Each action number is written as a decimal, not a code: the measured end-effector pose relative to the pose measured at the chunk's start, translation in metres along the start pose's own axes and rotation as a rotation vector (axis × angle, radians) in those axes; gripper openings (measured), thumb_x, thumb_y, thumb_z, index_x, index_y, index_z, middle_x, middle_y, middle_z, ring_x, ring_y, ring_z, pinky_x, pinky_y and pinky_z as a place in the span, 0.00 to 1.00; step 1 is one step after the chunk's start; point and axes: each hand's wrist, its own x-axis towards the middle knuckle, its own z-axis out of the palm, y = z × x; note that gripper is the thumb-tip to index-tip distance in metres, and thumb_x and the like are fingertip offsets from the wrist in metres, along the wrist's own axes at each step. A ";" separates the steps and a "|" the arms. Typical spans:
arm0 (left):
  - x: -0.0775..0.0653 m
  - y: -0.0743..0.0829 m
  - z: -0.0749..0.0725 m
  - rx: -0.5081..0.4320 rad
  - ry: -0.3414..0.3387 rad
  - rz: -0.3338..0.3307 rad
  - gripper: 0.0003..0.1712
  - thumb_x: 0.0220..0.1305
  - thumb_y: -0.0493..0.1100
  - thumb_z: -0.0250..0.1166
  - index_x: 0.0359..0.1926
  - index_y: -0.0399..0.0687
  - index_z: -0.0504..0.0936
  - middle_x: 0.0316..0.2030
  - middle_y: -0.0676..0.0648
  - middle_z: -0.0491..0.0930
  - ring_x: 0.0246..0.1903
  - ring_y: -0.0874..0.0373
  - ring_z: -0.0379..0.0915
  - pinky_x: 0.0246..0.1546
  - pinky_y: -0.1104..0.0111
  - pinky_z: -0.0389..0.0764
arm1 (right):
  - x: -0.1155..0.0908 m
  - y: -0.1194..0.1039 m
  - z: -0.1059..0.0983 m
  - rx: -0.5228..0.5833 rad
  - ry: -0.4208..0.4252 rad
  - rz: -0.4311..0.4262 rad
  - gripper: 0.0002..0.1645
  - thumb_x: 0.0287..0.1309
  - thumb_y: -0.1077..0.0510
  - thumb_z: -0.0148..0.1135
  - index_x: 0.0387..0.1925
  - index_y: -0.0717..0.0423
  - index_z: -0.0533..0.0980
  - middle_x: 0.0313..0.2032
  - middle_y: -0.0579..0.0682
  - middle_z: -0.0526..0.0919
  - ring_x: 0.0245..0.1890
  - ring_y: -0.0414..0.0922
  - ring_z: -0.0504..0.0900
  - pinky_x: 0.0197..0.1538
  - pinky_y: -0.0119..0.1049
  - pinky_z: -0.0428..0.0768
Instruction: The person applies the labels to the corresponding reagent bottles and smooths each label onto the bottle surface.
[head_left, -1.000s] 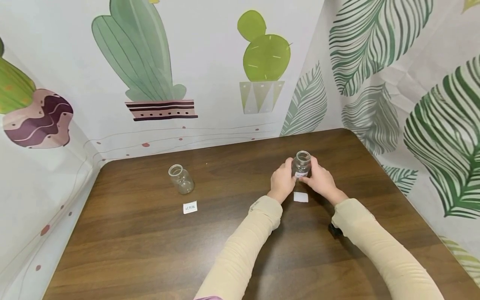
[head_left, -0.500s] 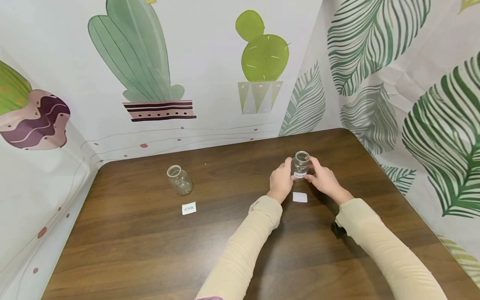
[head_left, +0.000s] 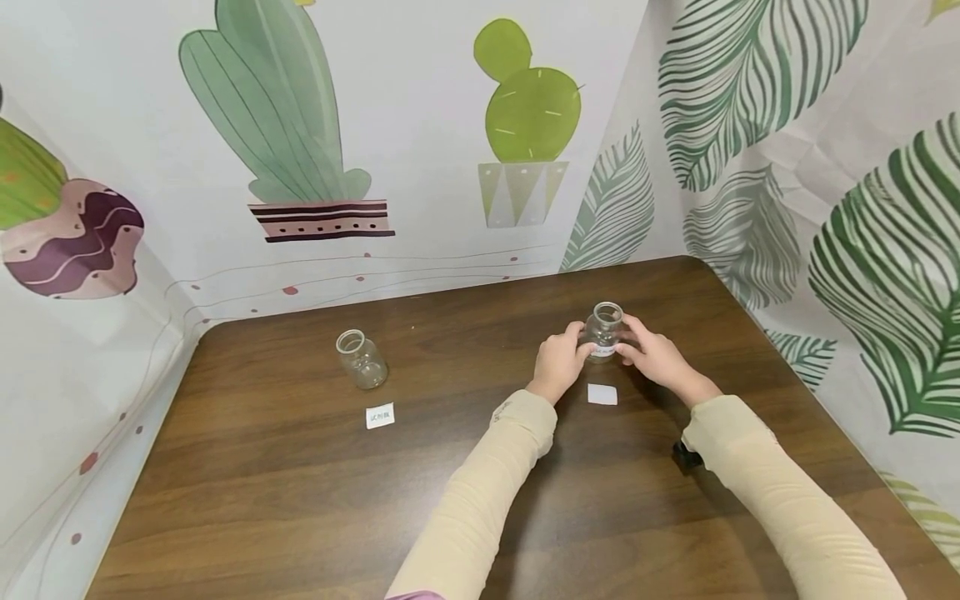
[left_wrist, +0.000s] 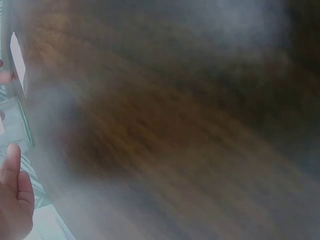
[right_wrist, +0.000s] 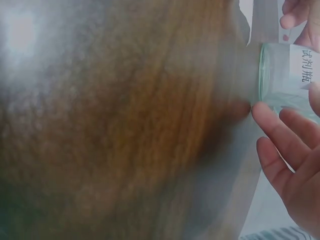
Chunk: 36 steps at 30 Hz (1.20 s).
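Note:
A clear, wide-mouthed glass reagent bottle (head_left: 607,320) stands upright at the right of the table, its mouth uncovered. Its front bears a white label (right_wrist: 303,65) with handwritten Chinese characters. My left hand (head_left: 557,362) holds the bottle from the left, thumb in front by the label's edge. From the right, my right hand (head_left: 660,362) holds it with the thumb by the label's other end and fingers along the side and back. In the left wrist view, only part of the bottle (left_wrist: 15,122) shows at the edge. The bottle's far side is hidden.
A second clear glass bottle (head_left: 363,362) stands at the left of the wooden table (head_left: 315,500), with a small written paper label (head_left: 380,415) before it. A blank white slip (head_left: 602,394) lies in front of the held bottle. Patterned cloth (head_left: 435,125) closes the back.
My right thumb has slid from the middle of the label to its right side, and the right hand has shifted slightly right. The left thumb now overlaps the label's left end. The bottle stays in place.

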 end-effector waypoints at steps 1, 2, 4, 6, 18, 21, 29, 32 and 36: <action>0.000 0.000 0.000 -0.001 0.001 0.002 0.23 0.56 0.56 0.56 0.50 0.51 0.70 0.40 0.55 0.82 0.35 0.57 0.80 0.34 0.68 0.77 | 0.000 0.000 0.000 -0.002 0.002 0.001 0.31 0.60 0.57 0.50 0.62 0.53 0.52 0.49 0.65 0.74 0.29 0.50 0.83 0.38 0.47 0.77; 0.000 0.000 0.001 0.000 0.002 0.003 0.23 0.57 0.56 0.55 0.50 0.51 0.70 0.40 0.55 0.82 0.35 0.57 0.80 0.34 0.68 0.77 | 0.000 0.001 0.000 -0.002 0.005 0.003 0.31 0.60 0.56 0.50 0.62 0.53 0.52 0.49 0.65 0.74 0.29 0.49 0.83 0.38 0.47 0.77; 0.000 0.001 0.002 0.006 0.009 0.004 0.22 0.57 0.56 0.56 0.50 0.51 0.71 0.40 0.55 0.82 0.34 0.57 0.80 0.34 0.68 0.77 | 0.000 0.001 0.001 -0.004 0.014 0.002 0.31 0.60 0.56 0.50 0.62 0.53 0.53 0.49 0.66 0.74 0.29 0.50 0.83 0.38 0.47 0.77; 0.000 0.002 0.002 0.012 0.018 0.001 0.22 0.56 0.55 0.57 0.49 0.51 0.71 0.39 0.55 0.82 0.34 0.58 0.80 0.33 0.69 0.77 | -0.001 0.001 0.002 -0.008 0.027 -0.004 0.32 0.59 0.56 0.51 0.62 0.54 0.53 0.49 0.66 0.74 0.29 0.51 0.83 0.38 0.47 0.77; 0.000 0.008 0.008 -0.031 0.026 -0.044 0.21 0.49 0.50 0.65 0.45 0.50 0.72 0.38 0.55 0.81 0.37 0.62 0.78 0.36 0.70 0.76 | 0.001 -0.003 0.012 -0.107 0.128 -0.002 0.43 0.46 0.51 0.65 0.59 0.57 0.53 0.43 0.62 0.79 0.33 0.55 0.80 0.38 0.53 0.70; 0.000 0.008 0.009 -0.033 0.005 -0.056 0.22 0.49 0.48 0.66 0.46 0.51 0.71 0.39 0.55 0.80 0.38 0.63 0.77 0.37 0.70 0.76 | 0.002 -0.004 0.012 -0.111 0.129 0.016 0.44 0.43 0.52 0.67 0.58 0.59 0.54 0.43 0.63 0.79 0.37 0.59 0.79 0.40 0.53 0.69; 0.000 0.008 0.010 -0.048 0.009 -0.067 0.27 0.46 0.49 0.68 0.48 0.51 0.69 0.39 0.54 0.78 0.38 0.61 0.77 0.38 0.70 0.75 | 0.002 -0.006 0.007 -0.060 0.114 0.013 0.36 0.46 0.55 0.65 0.55 0.55 0.58 0.43 0.63 0.79 0.42 0.60 0.77 0.41 0.53 0.68; 0.001 0.009 0.010 -0.034 0.014 -0.067 0.27 0.46 0.48 0.68 0.47 0.50 0.69 0.39 0.54 0.78 0.38 0.61 0.76 0.38 0.70 0.75 | 0.002 -0.007 0.005 -0.047 0.094 0.018 0.35 0.48 0.56 0.63 0.56 0.55 0.57 0.44 0.65 0.78 0.42 0.61 0.77 0.41 0.53 0.68; 0.001 0.010 0.010 -0.012 0.015 -0.076 0.26 0.46 0.47 0.68 0.46 0.51 0.69 0.39 0.54 0.78 0.38 0.61 0.77 0.37 0.70 0.75 | 0.002 -0.006 0.004 -0.051 0.087 0.025 0.35 0.48 0.58 0.63 0.56 0.56 0.57 0.44 0.65 0.78 0.42 0.60 0.77 0.42 0.53 0.69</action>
